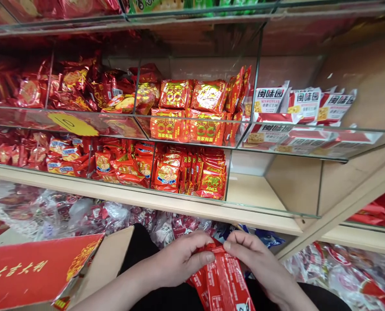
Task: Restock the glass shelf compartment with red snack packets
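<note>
Glass-fronted shelves (192, 125) of red snack packs fill the wall above both hands. Below them, the left hand (182, 259) and right hand (260, 263) are each closed on the top end of a red pack (225, 280), thumbs and fingertips meeting at its upper edge. It lies between the hands, just under their fingertips. Its long axis runs from that pinched end down and slightly right, toward the body. Pinching close to the seam, one hand either side, should keep the grip firm.
</note>
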Demonstrator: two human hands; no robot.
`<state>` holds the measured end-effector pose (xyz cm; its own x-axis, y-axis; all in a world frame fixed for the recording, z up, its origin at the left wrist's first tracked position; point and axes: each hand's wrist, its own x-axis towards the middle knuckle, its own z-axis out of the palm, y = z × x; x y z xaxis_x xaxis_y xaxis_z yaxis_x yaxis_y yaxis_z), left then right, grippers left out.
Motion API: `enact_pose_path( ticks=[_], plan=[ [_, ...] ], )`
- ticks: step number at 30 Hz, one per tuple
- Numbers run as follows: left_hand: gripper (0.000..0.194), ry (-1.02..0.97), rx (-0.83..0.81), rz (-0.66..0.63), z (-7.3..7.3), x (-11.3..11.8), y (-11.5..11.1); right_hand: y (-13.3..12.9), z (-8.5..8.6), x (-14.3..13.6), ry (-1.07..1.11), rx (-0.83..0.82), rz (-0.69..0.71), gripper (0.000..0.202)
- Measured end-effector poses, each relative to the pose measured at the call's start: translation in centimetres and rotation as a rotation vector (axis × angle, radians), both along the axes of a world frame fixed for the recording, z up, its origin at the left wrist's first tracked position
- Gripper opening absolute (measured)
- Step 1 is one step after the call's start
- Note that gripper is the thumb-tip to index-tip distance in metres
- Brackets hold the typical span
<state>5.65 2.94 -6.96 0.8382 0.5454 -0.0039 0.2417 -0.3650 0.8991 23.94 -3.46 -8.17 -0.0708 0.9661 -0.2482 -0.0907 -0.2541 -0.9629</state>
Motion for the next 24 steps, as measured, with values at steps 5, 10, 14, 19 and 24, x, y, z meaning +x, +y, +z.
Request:
enact_pose_path(
  ticks=[5,10,14,19,24],
  plan=[
    [0.029,-0.027,-0.227,0.148,-0.4,-2.6,0.2,0.3,0.0,0.3,0.101,-0.011,-0.200,0.034],
    [0.038,0.143,0.144,0.062,0.6,-5.1,-1.3,0.8,-0.5,1.1,0.098,0.059,-0.468,0.032],
    [0.038,0.123,0.305,-0.070,1.4,-4.1,-3.3,1.1,-0.8,-0.9,-0.004,-0.004,-0.337,0.028],
    [0.049,0.102,0.266,0.014,1.0,-3.9,-2.8,1.0,-1.0,-2.3,0.050,-0.117,-0.171,0.026],
    [0.051,-0.217,-0.270,0.214,0.5,-4.0,-2.9,0.5,-0.8,-1.9,0.291,0.058,-0.179,0.041]
  ],
)
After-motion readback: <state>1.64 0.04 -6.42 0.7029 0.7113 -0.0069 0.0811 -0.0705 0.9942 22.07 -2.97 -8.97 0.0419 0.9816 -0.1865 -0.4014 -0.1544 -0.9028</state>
